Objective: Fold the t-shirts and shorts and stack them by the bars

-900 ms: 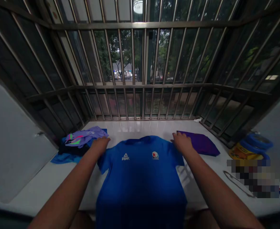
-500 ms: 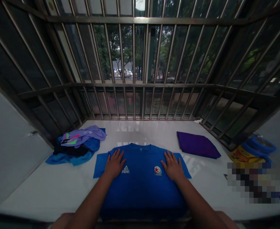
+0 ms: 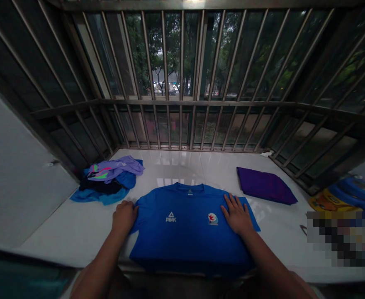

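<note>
A blue T-shirt [image 3: 188,241] lies spread face up in front of me, its collar pointing away and its lower part hanging over the near edge. White PEAK lettering and a round badge with a red star mark its chest. My left hand [image 3: 124,218] is closed at the end of the left-side sleeve, which looks drawn in and creased; the fingertips are partly hidden. Flat on the right-side sleeve and shoulder rests my right hand [image 3: 237,215], its fingers spread.
A heap of clothes [image 3: 110,178], purple, black and blue, lies at the left on the white ledge [image 3: 89,236]. Folded purple cloth [image 3: 266,185] sits at the right. Beyond it stands a yellow container with a blue lid [image 3: 338,195], beside a blurred-out patch. Metal bars [image 3: 182,103] enclose the far side.
My left hand has moved from flat on the shirt's chest out to the sleeve edge and closed there; that sleeve is now gathered. My right hand stays spread on the shirt. The view has tilted down.
</note>
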Demonstrator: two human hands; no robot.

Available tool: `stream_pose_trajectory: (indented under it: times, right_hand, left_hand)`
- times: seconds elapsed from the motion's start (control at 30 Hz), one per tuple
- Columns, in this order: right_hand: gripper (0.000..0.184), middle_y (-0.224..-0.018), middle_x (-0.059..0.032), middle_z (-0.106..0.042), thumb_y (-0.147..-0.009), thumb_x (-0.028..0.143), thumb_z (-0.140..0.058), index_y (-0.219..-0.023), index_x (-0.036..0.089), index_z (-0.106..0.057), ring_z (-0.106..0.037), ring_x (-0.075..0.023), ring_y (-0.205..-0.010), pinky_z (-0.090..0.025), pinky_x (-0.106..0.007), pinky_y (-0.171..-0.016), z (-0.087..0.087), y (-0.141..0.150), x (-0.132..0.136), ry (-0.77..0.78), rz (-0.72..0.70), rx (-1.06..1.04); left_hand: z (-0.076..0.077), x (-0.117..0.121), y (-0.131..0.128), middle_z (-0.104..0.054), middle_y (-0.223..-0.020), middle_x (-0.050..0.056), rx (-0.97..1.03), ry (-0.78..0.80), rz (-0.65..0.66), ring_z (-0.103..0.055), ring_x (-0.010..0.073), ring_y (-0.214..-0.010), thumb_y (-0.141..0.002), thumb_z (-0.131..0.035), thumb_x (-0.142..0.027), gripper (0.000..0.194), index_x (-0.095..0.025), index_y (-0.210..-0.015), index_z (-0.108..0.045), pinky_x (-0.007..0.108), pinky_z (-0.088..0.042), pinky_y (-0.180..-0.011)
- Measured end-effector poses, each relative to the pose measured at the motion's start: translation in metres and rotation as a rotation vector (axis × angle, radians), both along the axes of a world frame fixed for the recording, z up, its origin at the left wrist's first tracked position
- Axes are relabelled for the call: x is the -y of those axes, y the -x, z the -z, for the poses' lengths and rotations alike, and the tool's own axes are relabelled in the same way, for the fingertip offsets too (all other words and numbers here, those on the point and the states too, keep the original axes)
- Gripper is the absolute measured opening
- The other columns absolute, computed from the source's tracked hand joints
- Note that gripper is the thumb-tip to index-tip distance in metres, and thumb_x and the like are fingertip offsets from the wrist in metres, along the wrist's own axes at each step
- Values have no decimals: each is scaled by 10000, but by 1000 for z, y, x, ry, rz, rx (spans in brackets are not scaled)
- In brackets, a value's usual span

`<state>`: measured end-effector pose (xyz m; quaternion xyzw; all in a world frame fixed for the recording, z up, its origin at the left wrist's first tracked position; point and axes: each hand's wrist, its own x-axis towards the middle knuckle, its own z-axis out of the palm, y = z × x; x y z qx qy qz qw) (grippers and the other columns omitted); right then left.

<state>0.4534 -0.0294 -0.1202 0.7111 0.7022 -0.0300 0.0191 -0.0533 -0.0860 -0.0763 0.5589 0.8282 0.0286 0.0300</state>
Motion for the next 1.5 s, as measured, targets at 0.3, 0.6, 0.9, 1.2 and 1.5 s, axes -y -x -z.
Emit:
stream_pose_trajectory:
  times: [0.3,0.6,0.9,1.2,1.5]
  right_hand:
    - [728,-1852,-61,-218,-1128,588,-239,-1780,265,-238,-172,-326,-1717,-162,-633,-1365,-1,-1,0,2,2,-4]
    - [729,-1860,-44,-183,-1129,602,-239,-1782,279,-222,-148,-319,-1722,-179,-635,-1359,5,-5,-5,-5,-10,-2]
    - [723,-1862,-36,-186,-1128,586,-231,-1784,282,-219,-143,-301,-1723,-159,-612,-1363,-2,-8,-34,24,-48,-9]
    - [615,-1654,-271,-517,-1111,323,-270,-1608,54,-514,-465,-388,-1535,-321,-552,-1270,-47,71,-25,-159,-95,-217]
    - [385,-1300,-153,-743,-1089,487,-616,-1232,151,-737,-697,-276,-1206,-539,-404,-1051,-49,273,-50,25,-382,-351]
  left_hand:
    - [-48,24,-78,-811,-1254,60,661,-208,570,-790,276,-1107,-985,-714,-486,714,-319,-1627,-450,385,-611,-942]
    - [45,71,-18,-754,-1357,151,463,-172,488,-704,354,-1278,-939,-715,-372,469,-239,-1388,-734,511,-564,-1138]
    - [35,59,2,-801,-1118,69,403,-141,413,-777,247,-1021,-1018,-507,-292,384,-267,-1302,-765,372,-607,-973]
    - [41,65,1,-760,-1310,84,486,-292,569,-715,277,-1245,-887,-678,-275,406,-308,-1267,-818,373,-577,-1078]
    - [39,63,1,-748,-1163,84,628,-315,616,-723,221,-1035,-936,-554,-146,365,-271,-1144,-827,331,-591,-923]
